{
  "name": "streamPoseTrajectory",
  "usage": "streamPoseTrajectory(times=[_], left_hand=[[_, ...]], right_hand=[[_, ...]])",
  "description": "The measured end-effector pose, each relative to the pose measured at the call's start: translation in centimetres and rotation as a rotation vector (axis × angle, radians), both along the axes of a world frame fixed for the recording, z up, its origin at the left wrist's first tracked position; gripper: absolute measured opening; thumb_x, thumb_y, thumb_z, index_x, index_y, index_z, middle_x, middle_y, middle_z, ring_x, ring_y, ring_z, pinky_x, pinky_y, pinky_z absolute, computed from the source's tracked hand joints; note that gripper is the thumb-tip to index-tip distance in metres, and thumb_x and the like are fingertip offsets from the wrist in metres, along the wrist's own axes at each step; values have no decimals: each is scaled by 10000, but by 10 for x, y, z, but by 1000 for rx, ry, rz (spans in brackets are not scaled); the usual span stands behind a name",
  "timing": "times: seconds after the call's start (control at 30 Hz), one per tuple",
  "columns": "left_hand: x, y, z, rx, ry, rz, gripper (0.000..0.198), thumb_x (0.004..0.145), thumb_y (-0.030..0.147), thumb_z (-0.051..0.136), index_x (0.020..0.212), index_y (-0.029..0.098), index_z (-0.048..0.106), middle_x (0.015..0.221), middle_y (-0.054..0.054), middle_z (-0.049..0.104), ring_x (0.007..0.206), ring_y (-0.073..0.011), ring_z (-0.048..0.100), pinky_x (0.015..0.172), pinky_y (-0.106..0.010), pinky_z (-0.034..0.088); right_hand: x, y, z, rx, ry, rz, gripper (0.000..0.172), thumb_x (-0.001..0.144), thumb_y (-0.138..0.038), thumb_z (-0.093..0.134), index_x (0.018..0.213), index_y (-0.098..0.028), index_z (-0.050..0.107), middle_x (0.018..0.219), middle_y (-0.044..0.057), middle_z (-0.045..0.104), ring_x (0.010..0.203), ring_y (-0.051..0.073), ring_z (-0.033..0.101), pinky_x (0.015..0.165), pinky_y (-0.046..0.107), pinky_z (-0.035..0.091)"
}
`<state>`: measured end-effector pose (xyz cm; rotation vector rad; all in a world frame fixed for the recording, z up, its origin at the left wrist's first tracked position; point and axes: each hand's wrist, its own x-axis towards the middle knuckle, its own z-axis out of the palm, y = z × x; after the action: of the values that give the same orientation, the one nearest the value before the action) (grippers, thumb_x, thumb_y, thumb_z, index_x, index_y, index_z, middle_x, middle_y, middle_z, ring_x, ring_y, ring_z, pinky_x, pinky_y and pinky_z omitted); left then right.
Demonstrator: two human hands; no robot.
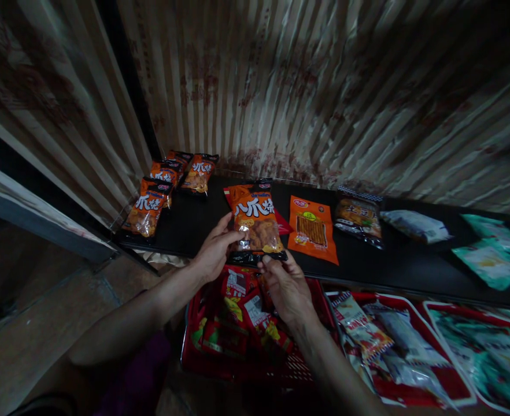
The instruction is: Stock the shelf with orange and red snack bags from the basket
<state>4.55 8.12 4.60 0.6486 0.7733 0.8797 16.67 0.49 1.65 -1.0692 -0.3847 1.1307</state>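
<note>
An orange and black snack bag (258,225) with white lettering is held up in front of the black shelf (181,237). My left hand (215,248) pinches its lower left side, thumb across the front. At its bottom right corner, my right hand (287,283) grips the edge between thumb and fingers. Part of a red packet (283,223) shows behind the bag. To the right on the shelf lies a flat orange packet (312,230) with a window showing brown sticks. Similar orange snack bags (144,209) stand grouped at the shelf's left end.
Farther right on the shelf lie a dark snack bag (359,216), a silvery packet (417,225) and green packets (493,254). Below stand red baskets (255,370) filled with packets. A corrugated, paper-covered wall (255,86) rises behind, and a dark post (129,75) stands at left.
</note>
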Motion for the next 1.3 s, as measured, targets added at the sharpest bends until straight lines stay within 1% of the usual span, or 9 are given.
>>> streamPoseTrajectory(times=[0.2, 0.3, 0.37, 0.47, 0.57, 0.83, 1.03, 1.2, 1.3], left_hand=[[-2, 2, -3, 113, -10, 11, 621, 692, 209, 706, 1276, 232, 496, 1046, -33, 666, 982, -190, 605, 857, -299, 473], [-1, 2, -6, 161, -21, 33, 603, 694, 224, 717, 1258, 224, 507, 1134, -44, 645, 1056, -206, 583, 896, -307, 457], [-1, 2, -8, 187, -44, 52, 618, 689, 225, 722, 1265, 224, 497, 1176, -51, 632, 1097, -221, 569, 925, -321, 443], [0, 2, -9, 206, -60, 66, 656, 695, 236, 722, 1297, 226, 462, 1197, -62, 625, 1125, -240, 557, 945, -346, 433], [1, 2, -9, 204, -55, 80, 667, 691, 232, 722, 1303, 220, 457, 1209, -65, 617, 1131, -242, 550, 953, -350, 424], [1, 1, -8, 196, -5, 109, 576, 696, 218, 702, 1231, 191, 489, 1121, -64, 648, 1028, -205, 589, 889, -309, 439], [4, -3, -7, 231, 22, 149, 514, 708, 245, 686, 1172, 192, 472, 1116, -72, 638, 1033, -210, 588, 865, -307, 451], [6, -4, -5, 245, 41, 180, 554, 707, 235, 687, 1176, 245, 392, 1034, -36, 647, 961, -187, 609, 841, -321, 460], [5, -4, -6, 254, 55, 206, 513, 710, 230, 685, 1133, 252, 396, 1031, -27, 650, 951, -176, 612, 847, -320, 455]], right_hand=[[1, -2, -5, -18, -126, 61, 288, 561, -305, 836, 783, -229, 671, 668, -53, 675, 576, 79, 580, 606, 196, 470], [2, -5, -7, -42, -233, 141, 285, 617, -337, 804, 850, -234, 677, 724, -34, 697, 620, 106, 602, 619, 217, 474], [3, -6, -7, -53, -289, 152, 272, 660, -379, 769, 869, -233, 676, 747, -25, 700, 640, 121, 607, 629, 232, 478], [5, -6, -8, -29, -318, 108, 269, 695, -408, 737, 889, -233, 673, 791, -17, 699, 704, 137, 622, 685, 250, 490], [6, -5, -9, -11, -279, 53, 270, 674, -390, 758, 885, -240, 679, 814, -21, 691, 720, 132, 624, 703, 251, 496], [5, -7, -7, -49, -304, 4, 292, 625, -392, 788, 855, -229, 710, 738, -14, 692, 633, 124, 600, 628, 252, 496], [5, -8, -5, -103, -375, -27, 347, 604, -420, 787, 879, -217, 722, 781, 12, 718, 672, 159, 619, 626, 274, 507], [4, -5, -11, -39, -387, -51, 303, 659, -405, 754, 905, -236, 704, 830, 0, 718, 692, 151, 629, 669, 283, 520], [3, -5, -14, -8, -511, -78, 261, 702, -399, 714, 894, -224, 692, 808, 11, 708, 692, 159, 629, 659, 294, 525]])
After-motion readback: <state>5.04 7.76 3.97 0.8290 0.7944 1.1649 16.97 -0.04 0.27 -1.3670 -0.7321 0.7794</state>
